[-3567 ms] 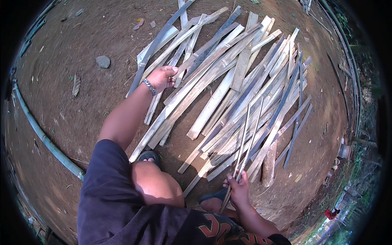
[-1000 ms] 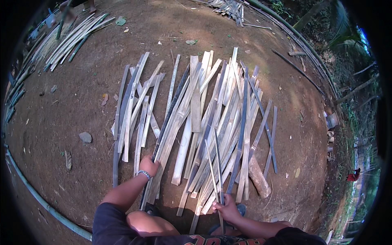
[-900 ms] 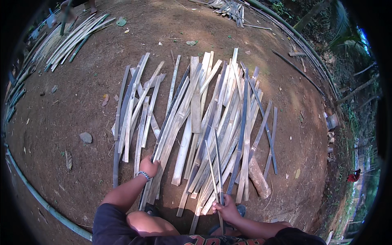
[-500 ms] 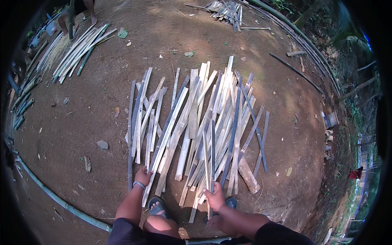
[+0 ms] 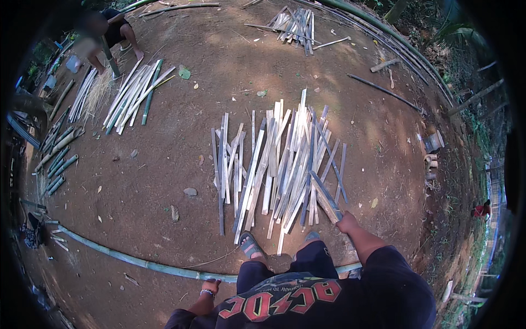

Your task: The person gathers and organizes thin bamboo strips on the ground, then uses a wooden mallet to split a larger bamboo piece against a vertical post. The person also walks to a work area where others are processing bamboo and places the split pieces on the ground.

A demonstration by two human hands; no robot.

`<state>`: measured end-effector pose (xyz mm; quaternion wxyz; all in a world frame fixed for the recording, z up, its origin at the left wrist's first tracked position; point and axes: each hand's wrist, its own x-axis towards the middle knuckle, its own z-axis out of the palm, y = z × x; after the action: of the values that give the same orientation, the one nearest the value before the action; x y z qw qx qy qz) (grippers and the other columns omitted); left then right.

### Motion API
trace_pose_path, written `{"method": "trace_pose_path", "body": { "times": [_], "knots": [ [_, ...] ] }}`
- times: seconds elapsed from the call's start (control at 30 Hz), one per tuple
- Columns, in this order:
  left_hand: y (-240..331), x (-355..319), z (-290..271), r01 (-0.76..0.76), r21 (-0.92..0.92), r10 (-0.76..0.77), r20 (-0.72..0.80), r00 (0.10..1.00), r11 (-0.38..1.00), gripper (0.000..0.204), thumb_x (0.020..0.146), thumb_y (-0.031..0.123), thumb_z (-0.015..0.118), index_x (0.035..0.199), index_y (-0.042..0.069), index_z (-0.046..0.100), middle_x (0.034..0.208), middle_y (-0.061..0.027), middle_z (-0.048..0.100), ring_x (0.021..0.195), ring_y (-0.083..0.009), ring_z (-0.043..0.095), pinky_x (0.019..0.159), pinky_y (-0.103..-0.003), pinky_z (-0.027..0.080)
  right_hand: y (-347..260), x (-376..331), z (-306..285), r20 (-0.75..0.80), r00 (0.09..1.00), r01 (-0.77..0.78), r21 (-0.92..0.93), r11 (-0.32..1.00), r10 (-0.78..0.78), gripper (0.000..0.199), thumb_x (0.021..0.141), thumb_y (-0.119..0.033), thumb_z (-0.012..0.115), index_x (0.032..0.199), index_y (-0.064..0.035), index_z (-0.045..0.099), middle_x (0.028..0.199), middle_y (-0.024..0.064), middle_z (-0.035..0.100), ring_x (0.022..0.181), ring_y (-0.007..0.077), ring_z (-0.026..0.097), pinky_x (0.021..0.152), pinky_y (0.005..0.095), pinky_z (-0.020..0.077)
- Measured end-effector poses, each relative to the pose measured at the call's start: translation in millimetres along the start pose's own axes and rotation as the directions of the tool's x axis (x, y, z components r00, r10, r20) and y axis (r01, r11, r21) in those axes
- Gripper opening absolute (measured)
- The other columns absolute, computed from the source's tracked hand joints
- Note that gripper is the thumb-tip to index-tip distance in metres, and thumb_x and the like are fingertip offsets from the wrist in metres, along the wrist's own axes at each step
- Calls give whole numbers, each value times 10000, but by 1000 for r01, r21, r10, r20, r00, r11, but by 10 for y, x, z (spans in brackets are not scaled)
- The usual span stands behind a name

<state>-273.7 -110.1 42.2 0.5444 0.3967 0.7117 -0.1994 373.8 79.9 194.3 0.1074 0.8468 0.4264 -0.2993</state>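
Bamboo slats point(image 5: 327, 198), at least two and close together, slant up and left from my right hand point(image 5: 346, 222), which is closed around their near end. Their far end overlaps the right side of a large spread of loose split bamboo slats point(image 5: 253, 189) on the dirt. Beside a long green bamboo pole point(image 5: 150, 267), my left hand point(image 5: 210, 285) hangs low with its fingers curled together and nothing visible in it. A bracelet circles that wrist. My sandalled feet stand at the near edge of the spread.
Another person point(image 5: 118, 33) squats at the far left, beside a bundle of pale and green bamboo strips point(image 5: 133, 98). Short green bamboo pieces point(image 5: 63, 160) lie at the left. A smaller slat pile point(image 5: 298, 27) is at the back. A dark stick point(image 5: 383, 91) lies to the right.
My right hand has moved right and lifted the slats into a slant. My left hand has drawn back from the slats toward the pole. The view has shifted, and my shirt now shows.
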Motion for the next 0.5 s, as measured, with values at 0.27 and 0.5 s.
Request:
{"method": "trace_pose_path", "body": {
  "times": [0.27, 0.5],
  "knots": [
    [-105, 338, -1457, -9, -796, -325, -257, 910, 605, 278, 897, 326, 664, 1008, 70, 662, 799, -52, 629, 658, -212, 570, 567, -383, 424, 243, -1082, -160, 164, 975, -133, -93, 987, 147, 570, 636, -311, 820, 1007, 81, 637, 932, 277, 680, 885, 376, 686, 795, 407, 540],
    [2139, 416, -2590, -216, -534, -28, -412, 911, 817, 468, 868, 336, 705, 1157, -30, 662, 987, -158, 724, 928, -227, 685, 806, -332, 524, -317, -379, -395, 95, 995, -51, 260, 964, 27, 614, 687, -274, 796, 1151, 58, 570, 1072, 272, 658, 1023, 387, 651, 878, 425, 515]
  ]
}}
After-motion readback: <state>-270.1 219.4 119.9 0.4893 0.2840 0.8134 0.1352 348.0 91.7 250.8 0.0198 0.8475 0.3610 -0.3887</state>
